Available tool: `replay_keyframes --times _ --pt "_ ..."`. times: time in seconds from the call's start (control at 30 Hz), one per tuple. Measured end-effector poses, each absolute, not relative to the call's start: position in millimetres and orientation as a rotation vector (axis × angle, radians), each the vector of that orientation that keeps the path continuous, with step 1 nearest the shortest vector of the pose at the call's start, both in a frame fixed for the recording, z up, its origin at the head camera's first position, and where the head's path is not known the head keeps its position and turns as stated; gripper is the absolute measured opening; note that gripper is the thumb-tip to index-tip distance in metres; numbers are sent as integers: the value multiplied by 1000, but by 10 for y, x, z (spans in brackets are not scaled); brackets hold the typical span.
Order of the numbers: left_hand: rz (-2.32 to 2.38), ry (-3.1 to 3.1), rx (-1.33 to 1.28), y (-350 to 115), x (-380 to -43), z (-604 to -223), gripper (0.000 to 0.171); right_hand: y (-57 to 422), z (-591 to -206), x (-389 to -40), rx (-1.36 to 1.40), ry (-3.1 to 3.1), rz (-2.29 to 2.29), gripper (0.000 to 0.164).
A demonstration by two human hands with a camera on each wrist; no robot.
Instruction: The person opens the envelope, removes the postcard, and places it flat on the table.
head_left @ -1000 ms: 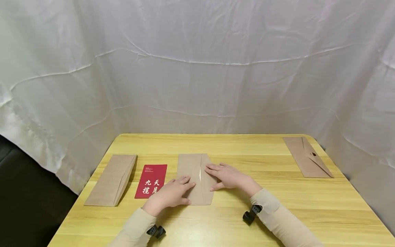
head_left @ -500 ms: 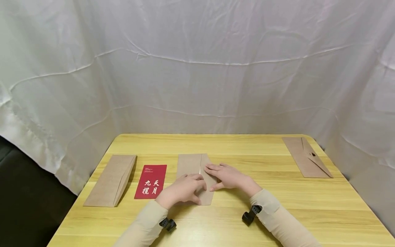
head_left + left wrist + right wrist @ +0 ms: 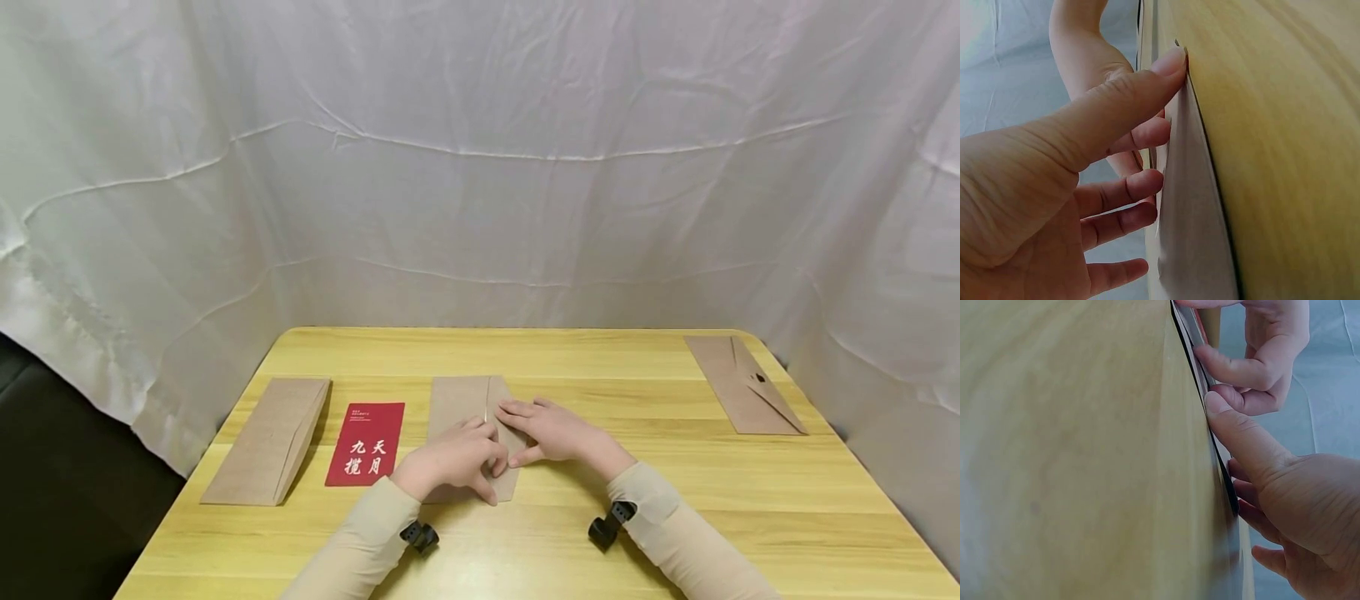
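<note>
A brown paper envelope (image 3: pixel 459 397) lies flat at mid-table, its seam and a small bright strip facing up. My left hand (image 3: pixel 456 457) is over its lower half, fingers bent loosely and tips touching the paper. In the left wrist view, the left thumb (image 3: pixel 1169 61) meets the envelope's near corner while the other fingers spread over the paper. Resting along the right side of the envelope is my right hand (image 3: pixel 557 432), fingers mostly straight. Its thumb (image 3: pixel 1222 409) touches the edge in the right wrist view. Part of the envelope is hidden under both hands.
Left of the hands lies a red card (image 3: pixel 366 442) with white characters. Beyond it, a second brown envelope (image 3: pixel 258 442) sits near the table's left edge. A third envelope (image 3: pixel 738 387) with a dark mark lies at the far right. A pale curtain (image 3: pixel 525 208) hangs behind the table.
My left hand has slid right across the envelope toward my right hand, its fingers more bent now. The right hand and the envelope have stayed in place.
</note>
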State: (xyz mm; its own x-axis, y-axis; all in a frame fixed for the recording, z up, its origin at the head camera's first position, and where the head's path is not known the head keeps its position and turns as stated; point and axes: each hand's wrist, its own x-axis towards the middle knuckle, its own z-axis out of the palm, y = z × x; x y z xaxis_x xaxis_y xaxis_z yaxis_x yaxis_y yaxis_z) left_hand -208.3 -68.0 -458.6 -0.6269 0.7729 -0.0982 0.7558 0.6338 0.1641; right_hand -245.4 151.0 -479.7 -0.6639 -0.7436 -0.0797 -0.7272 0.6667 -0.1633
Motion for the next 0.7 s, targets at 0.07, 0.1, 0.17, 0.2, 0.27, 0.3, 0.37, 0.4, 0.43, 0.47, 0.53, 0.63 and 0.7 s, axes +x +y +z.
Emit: replay_keyframes --times 0.07,0.1,0.17,0.2,0.27,0.3,0.37,0.4,0.43,0.47,0.53,0.63,0.7 --pt "164 2691 1271 -678 -2085 -4592 33 1510 -4797 -2454 -1213 2741 -171 86" --pt "164 2689 1270 -677 -2085 -4594 33 1510 -4798 -2455 -1210 2741 -167 86" --pt "164 2687 1270 -677 -2081 -4587 33 1512 -4800 -2456 -1213 2742 -175 86" --pt "162 2686 1274 -678 -2079 -4583 33 1512 -4802 -2457 -1213 2741 -174 86" --pt "154 2688 1290 -678 -2076 -4579 33 1511 -4801 -2460 -1212 2741 -174 86" --pt "151 2692 1300 -677 -2074 -4578 33 1511 -4802 -2462 -1214 2742 -177 85" --pt "152 2703 1326 -679 -2069 -4581 33 1509 -4807 -2461 -1218 2742 -178 85" --pt "153 2710 1340 -680 -2068 -4587 34 1508 -4811 -2462 -1214 2743 -173 85" --pt "157 2715 1349 -680 -2067 -4592 34 1508 -4812 -2461 -1215 2743 -175 85" --pt "166 2720 1356 -681 -2068 -4599 34 1509 -4813 -2461 -1215 2743 -177 85" --pt "176 2732 1372 -681 -2071 -4610 34 1511 -4816 -2460 -1222 2744 -171 85" --pt "166 2746 1395 -682 -2077 -4614 35 1511 -4808 -2456 -1234 2744 -174 84" --pt "147 2761 1410 -683 -2076 -4605 36 1511 -4797 -2451 -1245 2745 -177 84"
